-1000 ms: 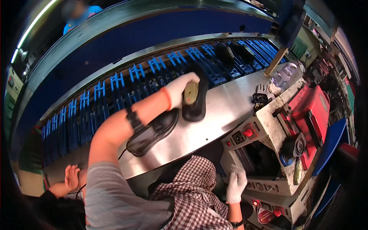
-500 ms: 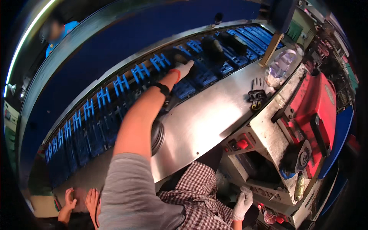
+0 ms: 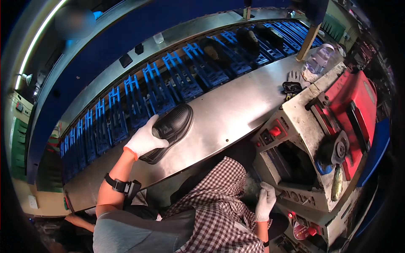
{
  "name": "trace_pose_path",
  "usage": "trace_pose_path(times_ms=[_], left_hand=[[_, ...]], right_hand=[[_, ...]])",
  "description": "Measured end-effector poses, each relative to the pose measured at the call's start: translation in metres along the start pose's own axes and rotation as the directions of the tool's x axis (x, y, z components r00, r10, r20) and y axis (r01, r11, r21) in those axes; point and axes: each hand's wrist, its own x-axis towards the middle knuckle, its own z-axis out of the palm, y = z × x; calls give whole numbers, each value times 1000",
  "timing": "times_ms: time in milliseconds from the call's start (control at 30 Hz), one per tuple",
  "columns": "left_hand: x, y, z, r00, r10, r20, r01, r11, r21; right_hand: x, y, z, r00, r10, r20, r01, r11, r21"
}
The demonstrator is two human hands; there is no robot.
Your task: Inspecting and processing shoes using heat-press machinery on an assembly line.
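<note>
Fingers point(image 3: 152, 122) of the gloved left hand point(image 3: 144, 139) clamp the black shoe point(image 3: 176, 121), its rounded end jutting right beyond them.

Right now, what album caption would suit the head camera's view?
The white-gloved left grip clasps a black shoe over a shiny metal worktop, beside a row of blue rails.

This is a factory workshop, by the look of it one for footwear. Blue metal racks point(image 3: 190, 90) run in a long row along the far edge of a steel bench point(image 3: 236, 101), bearing dark shoes point(image 3: 247, 40) toward its right end; another black shoe point(image 3: 176, 122) is at the bench. By the near right edge stands a grimy machine point(image 3: 300, 103) with red control knobs point(image 3: 275, 131). A tube light point(image 3: 42, 36) shines at upper left.
</note>
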Motion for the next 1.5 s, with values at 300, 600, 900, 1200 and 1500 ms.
trace_pose_path(times_ms=[300,600,900,1200,1500], left_hand=[[-2,15,22,901,183,393,297,398,-868],[28,124,86,617,734,285,-398,603,-691],[363,170,82,986,-72,-148,-59,688,-723],[399,266,117,867,-215,-450,138,971,-197],[436,243,122,818,518,-248,-568,794,-215]], right_hand=[[14,-72,20,956,-29,292,-41,973,228],[37,-121,57,809,175,561,-531,627,570],[38,-97,11,784,198,588,-582,566,585],[39,-88,-15,769,238,593,-559,700,444],[49,-93,-22,781,109,615,-364,880,306]])
